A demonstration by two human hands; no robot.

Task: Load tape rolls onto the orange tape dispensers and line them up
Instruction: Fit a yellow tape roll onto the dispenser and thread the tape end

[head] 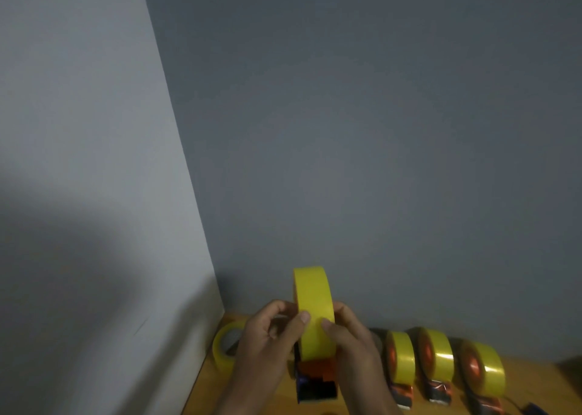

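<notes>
Step in hand: seating a yellow tape roll (315,314) on an orange tape dispenser (316,380) — by my reading the roll is on the hub or nearly so, not yet set down.
Landmark: the held dispenser, raised just above the wooden worktop (208,383) near the corner of the grey walls.
Left hand (271,336): at the roll's left side, fingers curled round its rim, thumb pressed on the tape face.
Right hand (352,339): at the roll's right side, fingers wrapped behind, thumb pinching the tape face opposite the other thumb.
Loaded dispensers (436,364): three stand in a row right of the held dispenser, rolls upright, near one another.
Spare roll (225,347): lies left of the held dispenser, partly behind the left hand.
Doing it well: keep the roll square to the hub and press evenly from both sides — a tilted roll would likely bind. Then find the free end with a thumb and lead it toward the cutter; which way the tape unwinds cannot be told here.
Placement: set it down just left of the row, facing as the others do.
</notes>
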